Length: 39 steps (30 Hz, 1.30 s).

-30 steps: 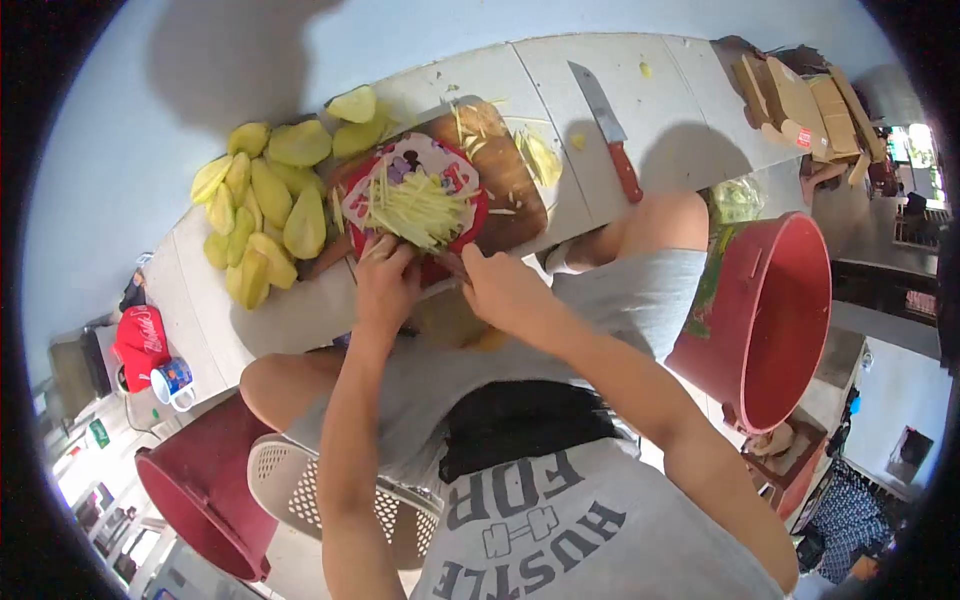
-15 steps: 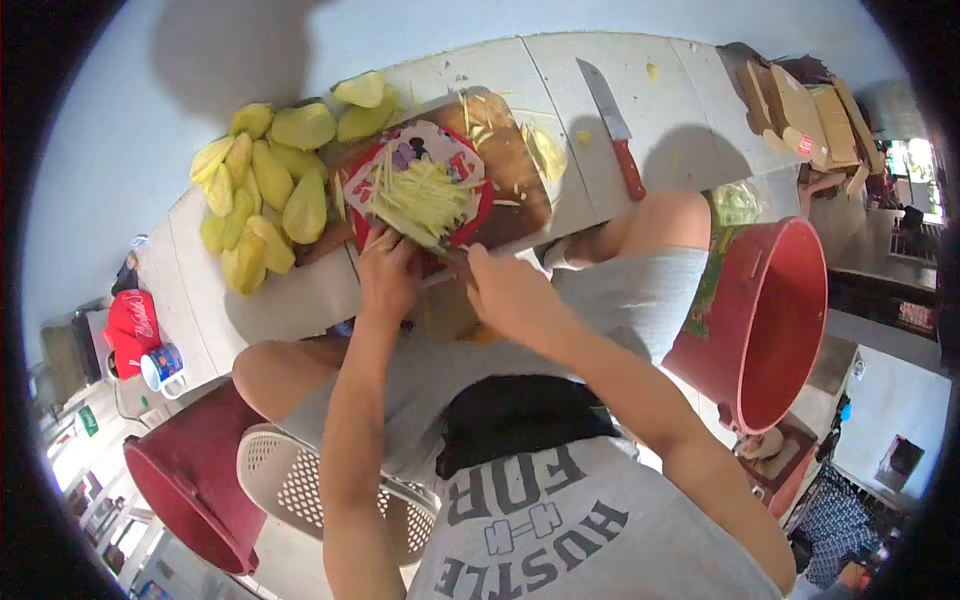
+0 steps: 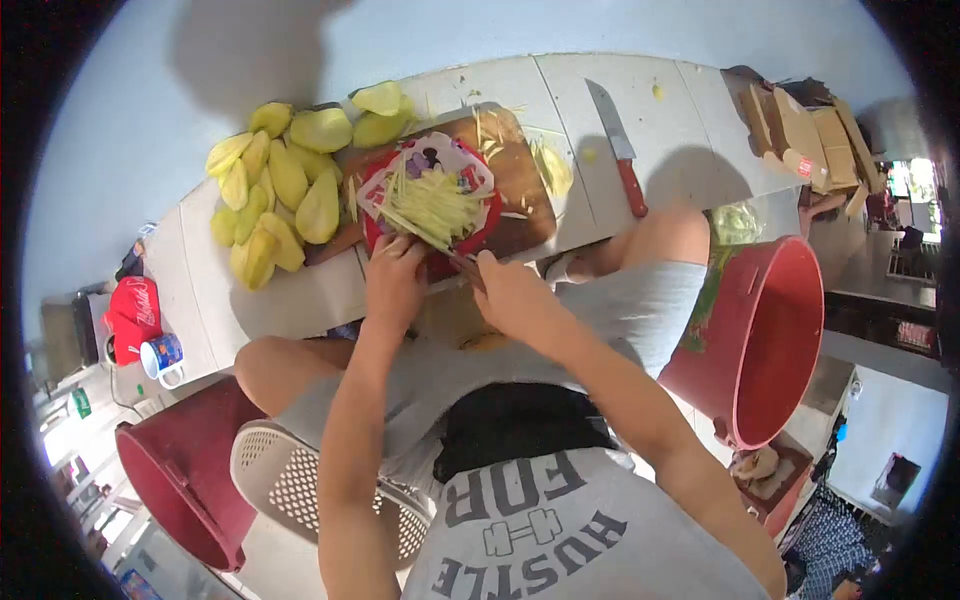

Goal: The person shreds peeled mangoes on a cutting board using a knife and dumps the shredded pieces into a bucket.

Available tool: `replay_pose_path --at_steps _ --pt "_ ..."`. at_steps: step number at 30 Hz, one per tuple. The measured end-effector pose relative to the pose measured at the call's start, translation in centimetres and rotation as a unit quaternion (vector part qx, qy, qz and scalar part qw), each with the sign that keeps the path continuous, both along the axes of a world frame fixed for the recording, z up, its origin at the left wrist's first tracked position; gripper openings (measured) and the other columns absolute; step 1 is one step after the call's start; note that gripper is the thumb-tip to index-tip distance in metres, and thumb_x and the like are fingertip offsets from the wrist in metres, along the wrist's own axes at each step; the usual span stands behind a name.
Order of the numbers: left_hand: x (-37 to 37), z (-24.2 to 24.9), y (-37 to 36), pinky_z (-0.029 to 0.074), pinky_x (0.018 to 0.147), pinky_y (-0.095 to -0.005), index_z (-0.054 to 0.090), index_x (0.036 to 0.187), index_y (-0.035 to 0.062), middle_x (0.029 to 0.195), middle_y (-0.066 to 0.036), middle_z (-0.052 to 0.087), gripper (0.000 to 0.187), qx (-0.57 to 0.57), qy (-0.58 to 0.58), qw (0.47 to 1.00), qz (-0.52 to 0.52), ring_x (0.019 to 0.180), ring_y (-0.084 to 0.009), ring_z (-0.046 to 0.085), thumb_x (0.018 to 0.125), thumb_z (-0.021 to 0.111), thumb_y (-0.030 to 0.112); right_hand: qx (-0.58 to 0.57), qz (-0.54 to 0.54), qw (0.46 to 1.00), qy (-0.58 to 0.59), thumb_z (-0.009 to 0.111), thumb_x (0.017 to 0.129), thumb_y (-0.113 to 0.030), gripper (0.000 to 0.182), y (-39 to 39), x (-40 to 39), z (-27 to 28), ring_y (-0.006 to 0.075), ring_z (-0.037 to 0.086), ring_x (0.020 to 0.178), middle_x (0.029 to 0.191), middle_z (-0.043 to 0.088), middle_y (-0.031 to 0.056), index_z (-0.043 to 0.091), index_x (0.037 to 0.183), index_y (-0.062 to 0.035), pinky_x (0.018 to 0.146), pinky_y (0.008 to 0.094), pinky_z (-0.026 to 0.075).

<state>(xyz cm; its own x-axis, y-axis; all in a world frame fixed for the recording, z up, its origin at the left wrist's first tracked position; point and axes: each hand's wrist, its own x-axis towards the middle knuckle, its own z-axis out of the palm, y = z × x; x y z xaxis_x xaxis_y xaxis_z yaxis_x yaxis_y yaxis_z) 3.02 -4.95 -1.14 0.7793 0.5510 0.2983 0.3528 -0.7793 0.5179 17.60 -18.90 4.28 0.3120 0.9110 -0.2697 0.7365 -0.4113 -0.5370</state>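
Note:
My left hand [image 3: 396, 280] is at the near edge of a red-rimmed plate [image 3: 494, 216], its fingers closed on a piece of peeled green mango that they mostly hide. My right hand [image 3: 515, 298] grips a knife [image 3: 465, 264] by its handle, the blade pointing left across the plate's near side toward my left fingers. Pale mango strips [image 3: 432, 200] are heaped on the plate, which rests on a wooden cutting board [image 3: 530, 190]. Left of the board lies a pile of peeled green mangoes [image 3: 285, 180].
A second knife with a red handle [image 3: 630, 187] lies on the tiled counter [image 3: 690, 110]. Red bins stand on the right [image 3: 745, 345] and left [image 3: 185, 465]. A mug [image 3: 162, 358] sits at the counter's left end, cardboard boxes [image 3: 800, 130] at the far right.
The view has shifted slightly, moving the counter a little down in the picture. Both hands stay at the plate's near edge, and the knife has shifted slightly beside the left fingers.

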Motion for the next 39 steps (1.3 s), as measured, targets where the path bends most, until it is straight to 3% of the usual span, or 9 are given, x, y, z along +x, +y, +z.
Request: replay_pose_path --at_steps 5,8,10,24,26,29,35,37,39 --pt "-0.1 -1.5 0.3 0.051 0.086 -0.0480 0.069 0.094 0.0010 0.102 -0.017 0.069 0.030 -0.007 -0.057 0.998 -0.011 0.099 -0.0411 0.062 0.064 0.073 0.001 -0.040 0.012 0.999 0.001 0.061 0.092 -0.019 0.026 -0.4 -1.8 4.1 0.0473 0.068 0.076 0.078 0.066 0.0282 0.049 0.103 0.0016 0.067 0.0555 0.056" --pt "-0.4 -1.6 0.3 0.051 0.088 -0.0476 0.071 0.095 0.0015 0.104 -0.018 0.071 0.032 -0.016 -0.040 0.999 -0.016 0.101 -0.0414 0.063 0.063 0.074 0.002 -0.059 -0.002 0.998 0.012 0.060 0.093 -0.020 0.026 -0.6 -1.1 1.3 0.0469 0.068 0.079 0.081 0.067 0.0283 0.048 0.104 0.0011 0.068 0.0548 0.057" --pt "-0.3 -2.3 1.1 0.053 0.084 -0.0453 0.073 0.094 0.0038 0.101 -0.015 0.071 0.031 0.007 -0.037 0.999 0.002 0.096 -0.0382 0.065 0.064 0.068 -0.005 -0.037 0.011 0.999 -0.003 0.060 0.093 -0.020 0.026 0.2 -1.1 1.8 0.0461 0.069 0.078 0.081 0.067 0.0279 0.048 0.104 0.0009 0.067 0.0543 0.057" --pt "0.0 -2.0 0.7 0.052 0.094 -0.0474 0.073 0.097 0.0017 0.101 -0.017 0.072 0.036 0.004 -0.090 0.996 -0.005 0.101 -0.0399 0.065 0.062 0.071 -0.003 -0.081 0.019 0.997 -0.005 0.059 0.091 -0.016 0.024 0.0 -2.3 6.1 0.0431 0.071 0.076 0.078 0.069 0.0257 0.048 0.103 0.0011 0.064 0.0533 0.058" --pt "-0.3 -2.0 0.6 0.051 0.095 -0.0482 0.072 0.098 0.0015 0.102 -0.018 0.071 0.036 -0.015 -0.103 0.995 -0.005 0.101 -0.0395 0.065 0.062 0.071 -0.003 -0.104 0.019 0.994 -0.013 0.059 0.091 -0.015 0.023 0.1 -2.5 5.9 0.0431 0.071 0.075 0.078 0.068 0.0263 0.048 0.103 0.0013 0.064 0.0533 0.057" --pt "-1.1 -2.6 0.4 0.049 0.097 -0.0502 0.072 0.100 0.0015 0.103 -0.018 0.070 0.037 -0.039 -0.035 0.998 -0.019 0.101 -0.0401 0.065 0.063 0.072 -0.002 -0.059 0.003 0.998 -0.011 0.057 0.092 -0.015 0.023 -0.1 -1.6 0.1 0.0434 0.070 0.076 0.078 0.068 0.0266 0.048 0.104 0.0016 0.065 0.0540 0.057" --pt "-0.7 -3.9 1.2 0.049 0.095 -0.0509 0.072 0.096 0.0022 0.101 -0.019 0.070 0.032 -0.019 -0.026 0.999 -0.014 0.104 -0.0403 0.063 0.064 0.071 -0.001 -0.058 0.015 0.998 -0.004 0.057 0.093 -0.016 0.025 0.2 -2.0 3.3 0.0443 0.070 0.075 0.080 0.069 0.0266 0.048 0.108 0.0017 0.066 0.0548 0.056" --pt "-0.8 -2.9 0.7 0.050 0.093 -0.0508 0.072 0.095 0.0027 0.101 -0.018 0.070 0.032 -0.007 -0.083 0.996 -0.035 0.105 -0.0404 0.063 0.064 0.070 -0.002 -0.080 0.020 0.997 0.006 0.057 0.093 -0.017 0.025 -0.8 -2.4 2.2 0.0445 0.070 0.075 0.080 0.069 0.0266 0.048 0.108 0.0015 0.066 0.0547 0.056" --pt "-1.0 -3.0 0.4 0.051 0.092 -0.0503 0.072 0.095 0.0029 0.100 -0.018 0.070 0.032 -0.001 -0.068 0.997 -0.024 0.104 -0.0407 0.063 0.064 0.069 -0.003 0.001 0.001 1.000 0.006 0.062 0.091 -0.020 0.028 -0.3 -1.4 0.6 0.0456 0.066 0.071 0.072 0.064 0.0267 0.046 0.104 0.0000 0.062 0.0552 0.053"
